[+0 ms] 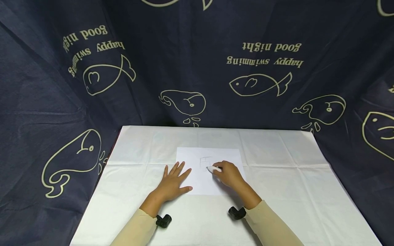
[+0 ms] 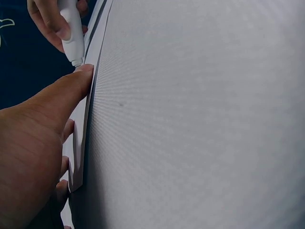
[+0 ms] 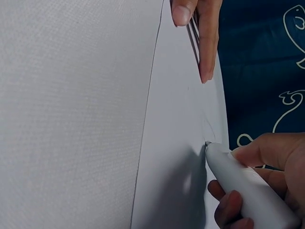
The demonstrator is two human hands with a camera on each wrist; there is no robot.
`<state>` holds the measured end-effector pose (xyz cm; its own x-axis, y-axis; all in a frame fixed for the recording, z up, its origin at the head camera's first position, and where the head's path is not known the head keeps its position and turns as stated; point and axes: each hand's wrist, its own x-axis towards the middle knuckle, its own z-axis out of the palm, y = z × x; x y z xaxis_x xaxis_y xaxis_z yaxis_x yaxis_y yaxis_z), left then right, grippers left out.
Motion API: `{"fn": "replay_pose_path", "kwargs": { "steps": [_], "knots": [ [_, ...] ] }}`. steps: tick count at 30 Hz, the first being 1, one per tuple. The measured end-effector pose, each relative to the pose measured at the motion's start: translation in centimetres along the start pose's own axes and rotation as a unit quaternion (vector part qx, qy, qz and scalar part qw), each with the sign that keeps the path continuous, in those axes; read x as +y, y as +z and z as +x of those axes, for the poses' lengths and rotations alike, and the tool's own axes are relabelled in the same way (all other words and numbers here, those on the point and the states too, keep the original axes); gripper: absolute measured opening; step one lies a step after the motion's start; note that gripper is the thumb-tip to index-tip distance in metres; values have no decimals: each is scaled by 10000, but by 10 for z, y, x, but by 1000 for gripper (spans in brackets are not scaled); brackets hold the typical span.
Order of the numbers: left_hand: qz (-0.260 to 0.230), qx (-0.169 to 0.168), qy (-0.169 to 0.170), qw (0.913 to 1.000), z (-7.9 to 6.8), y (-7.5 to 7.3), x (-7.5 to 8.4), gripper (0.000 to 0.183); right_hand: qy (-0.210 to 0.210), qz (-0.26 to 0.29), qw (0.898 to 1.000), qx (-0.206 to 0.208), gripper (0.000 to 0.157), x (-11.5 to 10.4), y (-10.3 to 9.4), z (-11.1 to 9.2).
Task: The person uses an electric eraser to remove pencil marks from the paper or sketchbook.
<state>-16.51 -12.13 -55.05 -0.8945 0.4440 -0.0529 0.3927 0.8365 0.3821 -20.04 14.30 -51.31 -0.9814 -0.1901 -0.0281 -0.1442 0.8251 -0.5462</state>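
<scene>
1. Paper [image 1: 201,186], a thin white rectangular sheet, lies on creased white cloth [image 1: 286,188] in the head view. The person's left hand [image 1: 172,183] rests over its left side, fingers straight and spread, holding nothing. The right hand [image 1: 229,174] pinches a thick white pen-shaped tool [image 1: 212,169] over the sheet's right half, beside faint grey lines [image 1: 206,157]. The tool's long axis runs nearly sideways, tip toward the left hand.
2. In the left wrist view, the left thumb extends straight, and beyond it the tool stands steep, tip down. Even pressure from the left hand should stop the sheet creeping.
3. In the right wrist view, curled fingers and thumb hold the barrel, its axis slanting from lower right to a tip at upper left that appears to meet the paper. Light, steady pressure at 1 constant tilt would probably serve best.
</scene>
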Motion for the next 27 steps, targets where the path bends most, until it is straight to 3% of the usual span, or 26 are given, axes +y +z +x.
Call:
{"fn": "replay_pose_path", "kwargs": {
  "steps": [27],
  "knots": [
    [-84, -50, -39, 9999, -1, -2, 1, 74, 26, 62, 9999, -132, 23, 1, 3, -5]
  ]
}}
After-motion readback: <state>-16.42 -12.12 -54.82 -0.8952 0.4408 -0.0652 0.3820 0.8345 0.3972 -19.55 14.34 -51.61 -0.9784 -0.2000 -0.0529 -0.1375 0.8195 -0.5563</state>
